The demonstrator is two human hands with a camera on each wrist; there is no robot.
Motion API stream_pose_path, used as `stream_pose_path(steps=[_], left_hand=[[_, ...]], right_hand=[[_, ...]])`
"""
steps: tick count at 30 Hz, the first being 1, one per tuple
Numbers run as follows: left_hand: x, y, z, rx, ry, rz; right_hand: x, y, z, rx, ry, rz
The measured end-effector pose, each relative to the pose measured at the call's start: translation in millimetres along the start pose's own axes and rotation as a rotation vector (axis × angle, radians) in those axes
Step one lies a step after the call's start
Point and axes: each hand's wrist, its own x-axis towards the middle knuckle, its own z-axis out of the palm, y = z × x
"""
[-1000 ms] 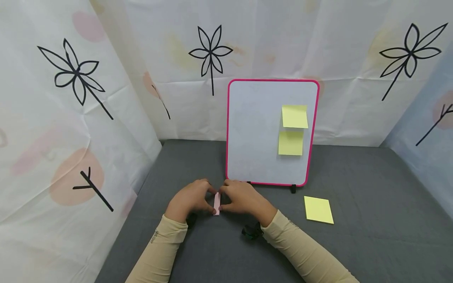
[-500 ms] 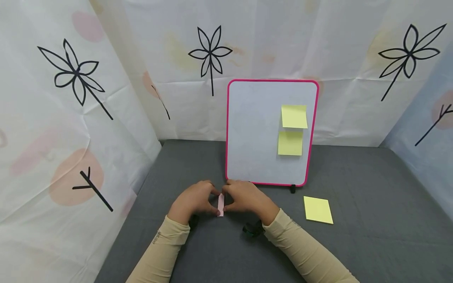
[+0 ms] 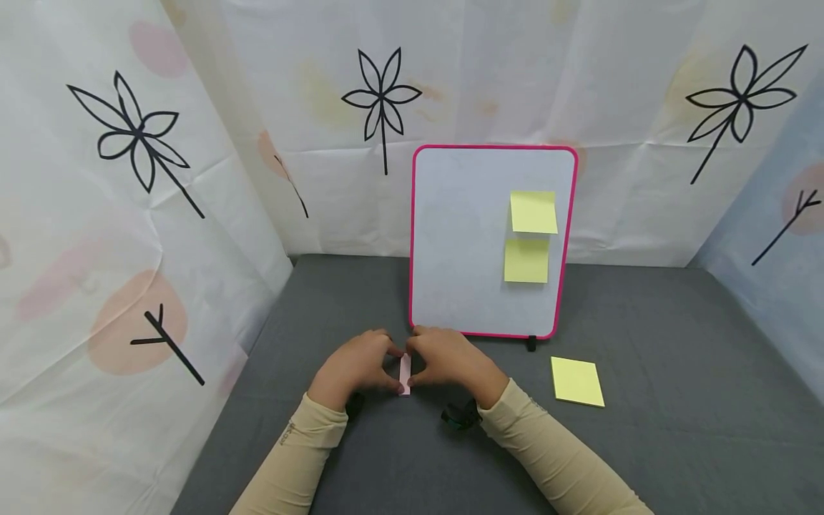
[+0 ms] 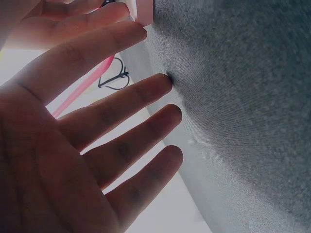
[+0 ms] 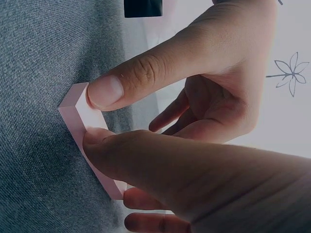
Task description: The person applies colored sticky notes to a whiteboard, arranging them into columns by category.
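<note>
A narrow pink block (image 3: 405, 375) stands on the grey cloth, between the hands. My left hand (image 3: 354, 368) holds it from the left by thumb and index finger. From the other side, my right hand (image 3: 453, 363) holds it with thumb and index finger. Both thumbs press against the pink block (image 5: 73, 114) in the right wrist view. In the left wrist view the index fingertip of my left hand (image 4: 73, 131) meets the block (image 4: 144, 12), while the other fingers stretch out spread. The fingers cover part of the block, so its full shape cannot be seen.
A pink-framed whiteboard (image 3: 457, 236) stands behind the hands on small black feet. Stuck to it are an upper yellow note (image 3: 533, 212) and a lower yellow note (image 3: 526, 261). A yellow sticky-note pad (image 3: 577, 381) lies right of the hands. Printed curtains (image 3: 290, 193) enclose the grey table (image 3: 656, 336).
Both hands and the pink block have slid a little to the right along the cloth. The whiteboard and the yellow pad stay in place, the view having shifted slightly.
</note>
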Motion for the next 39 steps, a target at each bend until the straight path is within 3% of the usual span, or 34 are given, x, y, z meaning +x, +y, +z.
stream_pose_path(steps=[8, 26, 39], left_hand=[[-3.2, 1.6, -1.4, 0.011, 0.004, 0.016], [-9.0, 3.7, 1.4, 0.030, 0.010, 0.044], [-2.5, 15.4, 8.0, 0.094, 0.009, 0.087]], right_hand=[[0, -3, -3, 0.016, 0.010, -0.007], [-4, -7, -5, 0.016, -0.057, 0.026], [-24, -1, 3, -0.046, 0.006, 0.038]])
